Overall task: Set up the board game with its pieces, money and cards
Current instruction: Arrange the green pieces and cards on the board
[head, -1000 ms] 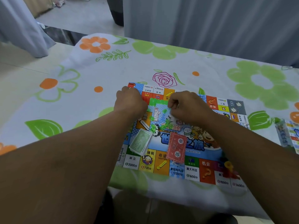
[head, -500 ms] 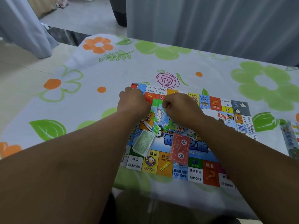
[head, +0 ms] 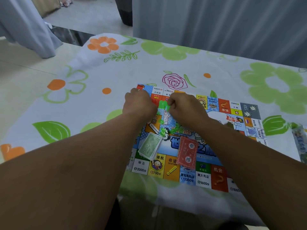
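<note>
Grey curtains hang behind a table (head: 116, 77) covered in a pale cloth printed with orange and green flowers; pale floor tiles show to the left. The game board (head: 221, 112) lies flat on the cloth, close to the table's near edge, its border of coloured squares facing up. Both forearms reach in from the bottom of the view and meet over the far left part of the board. The left hand (head: 140, 105) and the right hand (head: 184, 108) sit just beside each other, knuckles up and fingers curled, each clamped on one side of a small green plastic frame (head: 163, 105) held between them just above the board. Below the frame a few loose green pieces (head: 162, 131) lie scattered on the board's centre picture. Nearer the person, a stack of green money (head: 150, 147) rests tilted on the board's left part, and a stack of red cards (head: 186, 152) lies just to its right, the two apart. At the far right edge of the view a printed packet (head: 299, 143) lies on the cloth, off the board.
</note>
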Available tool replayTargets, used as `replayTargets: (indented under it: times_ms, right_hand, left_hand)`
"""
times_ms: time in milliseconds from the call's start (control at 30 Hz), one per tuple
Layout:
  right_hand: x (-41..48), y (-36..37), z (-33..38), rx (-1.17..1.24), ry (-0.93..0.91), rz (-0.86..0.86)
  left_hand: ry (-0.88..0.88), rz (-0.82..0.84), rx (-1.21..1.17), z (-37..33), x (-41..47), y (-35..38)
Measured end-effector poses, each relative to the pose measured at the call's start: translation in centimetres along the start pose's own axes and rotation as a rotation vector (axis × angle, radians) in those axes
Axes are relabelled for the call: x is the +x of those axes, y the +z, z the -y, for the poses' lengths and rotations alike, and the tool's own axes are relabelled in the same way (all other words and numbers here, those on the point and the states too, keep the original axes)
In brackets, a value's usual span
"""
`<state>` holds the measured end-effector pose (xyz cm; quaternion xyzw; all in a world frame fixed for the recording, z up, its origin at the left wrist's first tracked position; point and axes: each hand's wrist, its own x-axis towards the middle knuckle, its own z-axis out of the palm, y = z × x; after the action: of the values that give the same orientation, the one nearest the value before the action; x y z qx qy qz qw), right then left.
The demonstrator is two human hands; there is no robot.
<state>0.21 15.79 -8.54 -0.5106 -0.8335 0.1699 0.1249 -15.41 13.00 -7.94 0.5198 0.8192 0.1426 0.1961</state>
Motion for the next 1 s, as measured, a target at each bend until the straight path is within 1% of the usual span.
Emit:
replayTargets:
  times_ms: [467, 1000]
  right_hand:
    - [0.15, 0.25, 0.07, -0.010, 0.025, -0.020]
    - [0.20, 0.64, 0.24, -0.031, 0.036, -0.045]
  left_hand:
    - [0.019, 0.007, 0.015, 0.00, -0.15, -0.15]
    - [0.001, -0.005, 0.012, -0.15, -0.16, -0.14]
